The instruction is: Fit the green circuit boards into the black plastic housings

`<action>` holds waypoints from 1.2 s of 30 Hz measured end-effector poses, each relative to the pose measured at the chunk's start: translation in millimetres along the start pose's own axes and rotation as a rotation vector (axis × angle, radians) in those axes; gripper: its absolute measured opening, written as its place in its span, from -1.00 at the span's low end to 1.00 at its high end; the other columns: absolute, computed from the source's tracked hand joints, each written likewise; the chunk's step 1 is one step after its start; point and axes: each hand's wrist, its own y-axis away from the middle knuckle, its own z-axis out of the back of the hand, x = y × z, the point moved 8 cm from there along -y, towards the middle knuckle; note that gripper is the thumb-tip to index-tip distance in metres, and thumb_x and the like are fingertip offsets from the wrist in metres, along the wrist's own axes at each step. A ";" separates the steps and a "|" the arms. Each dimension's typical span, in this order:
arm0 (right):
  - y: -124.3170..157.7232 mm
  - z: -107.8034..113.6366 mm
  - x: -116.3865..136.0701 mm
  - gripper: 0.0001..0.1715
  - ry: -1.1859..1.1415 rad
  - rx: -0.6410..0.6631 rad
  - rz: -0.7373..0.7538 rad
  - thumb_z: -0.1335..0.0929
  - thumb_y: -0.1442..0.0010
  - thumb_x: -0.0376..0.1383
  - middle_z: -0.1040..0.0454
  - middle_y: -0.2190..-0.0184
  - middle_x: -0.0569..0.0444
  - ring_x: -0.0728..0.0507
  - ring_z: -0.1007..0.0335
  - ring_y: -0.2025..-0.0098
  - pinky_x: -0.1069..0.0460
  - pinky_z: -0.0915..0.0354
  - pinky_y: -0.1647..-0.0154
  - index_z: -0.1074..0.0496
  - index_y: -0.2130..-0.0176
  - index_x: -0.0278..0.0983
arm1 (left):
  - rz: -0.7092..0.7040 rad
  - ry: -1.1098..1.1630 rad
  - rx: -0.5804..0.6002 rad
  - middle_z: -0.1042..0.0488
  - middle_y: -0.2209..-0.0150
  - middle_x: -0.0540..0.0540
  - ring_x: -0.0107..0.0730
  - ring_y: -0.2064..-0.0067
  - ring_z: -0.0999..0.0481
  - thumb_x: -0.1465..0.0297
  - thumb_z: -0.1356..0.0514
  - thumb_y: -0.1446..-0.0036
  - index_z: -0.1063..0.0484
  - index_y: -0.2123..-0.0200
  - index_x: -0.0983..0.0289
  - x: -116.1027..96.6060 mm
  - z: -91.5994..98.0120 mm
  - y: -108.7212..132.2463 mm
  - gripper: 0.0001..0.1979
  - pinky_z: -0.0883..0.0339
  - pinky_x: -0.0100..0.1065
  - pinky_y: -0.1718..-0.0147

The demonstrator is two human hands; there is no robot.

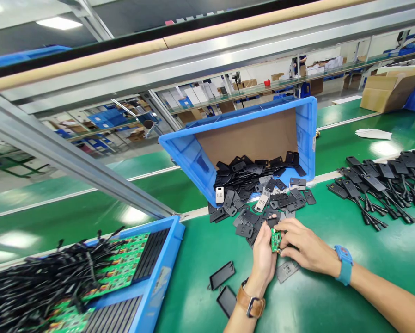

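A small green circuit board (276, 240) is held upright between my two hands in the middle of the work surface. My left hand (264, 252) is closed around its left side. My right hand (302, 247) pinches at its right edge, with the fingertips partly hidden. A small black part (272, 222) shows at the board's upper end; whether it is attached I cannot tell. Just beyond my hands lie loose black and grey cover plates (245, 230). A grey plate (286, 270) lies under my right hand. Two black open cases, a farther one (222, 275) and a nearer one (227, 301), lie left of my left wrist.
A blue bin (306, 138), tipped on its side, spills black plates onto the green table (193, 259). At left, a blue tray (162, 282) holds circuit boards and black cables. Assembled black cabled units (374, 182) are piled at right. A white glove (373, 134) lies behind them.
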 end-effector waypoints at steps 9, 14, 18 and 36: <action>3.7 4.1 -4.2 -0.93 0.253 -0.095 0.042 -0.31 -0.32 -0.39 -0.36 -0.18 -0.14 -0.30 -0.16 -0.27 -0.30 -0.27 -0.24 -0.42 0.20 -0.29 | 0.063 0.030 0.043 -0.53 0.00 0.16 -0.36 0.20 -0.48 0.22 -0.39 -0.03 -0.56 0.05 0.22 5.4 -11.6 5.1 -0.60 -0.41 -0.35 0.21; 5.4 -4.6 -4.6 -0.91 0.298 -0.059 0.066 -0.31 -0.32 -0.40 -0.37 -0.19 -0.12 -0.28 -0.13 -0.30 -0.27 -0.27 -0.26 -0.43 0.19 -0.31 | 0.061 0.033 0.010 -0.50 -0.07 0.16 -0.36 0.19 -0.47 0.19 -0.44 0.03 -0.56 0.05 0.22 7.3 -12.3 8.8 -0.54 -0.42 -0.37 0.25; 5.5 -5.9 -3.7 -0.92 0.283 -0.051 0.071 -0.32 -0.32 -0.39 -0.38 -0.19 -0.10 -0.26 -0.14 -0.31 -0.25 -0.28 -0.25 -0.43 0.20 -0.29 | 0.048 0.017 0.019 -0.49 -0.09 0.18 -0.28 0.11 -0.49 0.18 -0.42 0.01 -0.56 0.04 0.22 4.8 -14.0 9.0 -0.54 -0.44 -0.35 0.25; 7.5 -10.6 -5.7 -0.88 0.246 -0.096 0.101 -0.30 -0.32 -0.41 -0.36 -0.22 -0.12 -0.27 -0.16 -0.31 -0.28 -0.32 -0.23 -0.45 0.19 -0.30 | 0.025 -0.001 0.076 -0.46 -0.15 0.22 -0.16 -0.07 -0.46 0.18 -0.34 -0.11 -0.50 -0.07 0.20 4.2 -13.4 6.5 -0.53 -0.35 -0.41 0.34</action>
